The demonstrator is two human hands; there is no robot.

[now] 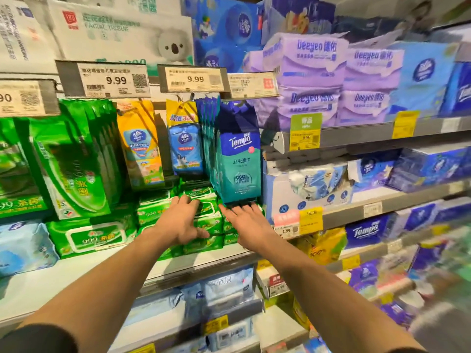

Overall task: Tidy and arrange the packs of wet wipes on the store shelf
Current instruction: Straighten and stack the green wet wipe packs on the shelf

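Small green wet-wipe packs (204, 217) are stacked in the middle of the white shelf (76, 271). My left hand (182, 221) lies over the front of this stack with fingers spread and fairly straight. My right hand (246, 220) reaches in beside it, fingers straight, their tips at the bottom edge of the hanging blue-and-teal Tempo wipe packs (239, 159). Neither hand grips a pack. A larger green wipe pack (91, 236) lies to the left on the same shelf.
Green hanging packs (71, 161), a yellow pack (140, 143) and a blue Vinda pack (184, 146) hang on pegs under the price tags (114, 80). Purple Deeyeo tissue bundles (323, 80) and blue tissue packs fill the shelves to the right. More wipes sit on the shelf below.
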